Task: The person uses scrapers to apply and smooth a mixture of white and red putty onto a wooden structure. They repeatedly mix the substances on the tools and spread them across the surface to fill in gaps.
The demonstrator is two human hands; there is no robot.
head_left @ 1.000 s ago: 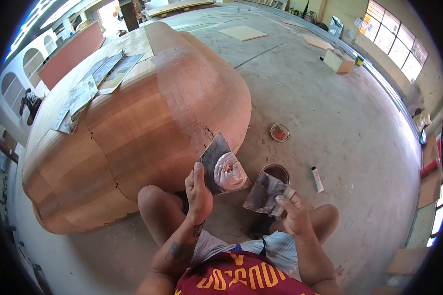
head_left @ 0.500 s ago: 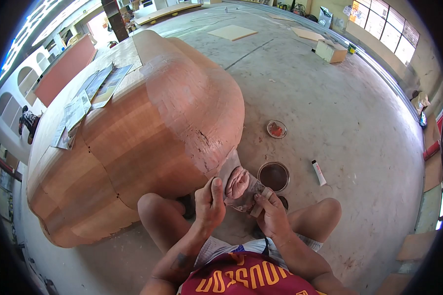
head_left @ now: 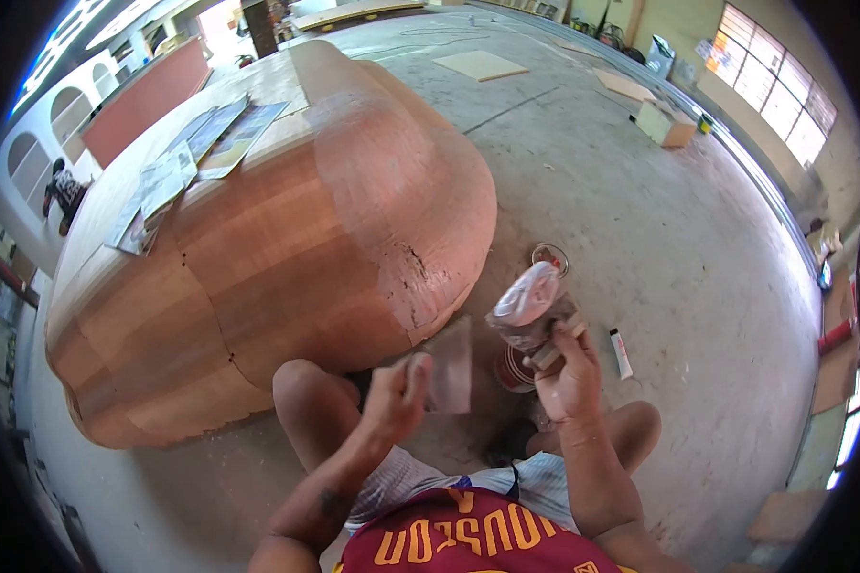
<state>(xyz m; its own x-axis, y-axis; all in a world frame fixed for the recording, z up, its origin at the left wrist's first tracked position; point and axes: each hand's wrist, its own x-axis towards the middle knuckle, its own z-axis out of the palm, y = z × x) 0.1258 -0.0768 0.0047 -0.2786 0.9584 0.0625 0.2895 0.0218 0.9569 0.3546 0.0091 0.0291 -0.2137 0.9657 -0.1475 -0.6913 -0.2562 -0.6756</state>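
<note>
My left hand [head_left: 397, 393] is closed on a thin flat putty spreader [head_left: 452, 371], smeared by motion, beside the lower edge of a big curved wooden form [head_left: 277, 258]. Raised to the right, my right hand [head_left: 571, 380] grips the light handle of a wide putty knife [head_left: 516, 332]. A mound of pinkish putty [head_left: 528, 294] lies on that blade. Pink filler [head_left: 373, 196] coats the form's rounded end, where dark cracks show. Partly hidden under the putty knife stands an open tin [head_left: 514, 371].
Behind the putty lies a round lid [head_left: 566, 260], partly covered. A white tube [head_left: 621, 353] is on the floor to the right. Newspaper sheets [head_left: 167, 181] rest on the form. Another person [head_left: 65, 193] is at far left. Boards [head_left: 480, 65] and a box [head_left: 666, 124] are farther back.
My hands have moved apart. The putty knife with its putty has risen up and right, away from the form's edge. The spreader is now separate from it; the view has shifted slightly.
</note>
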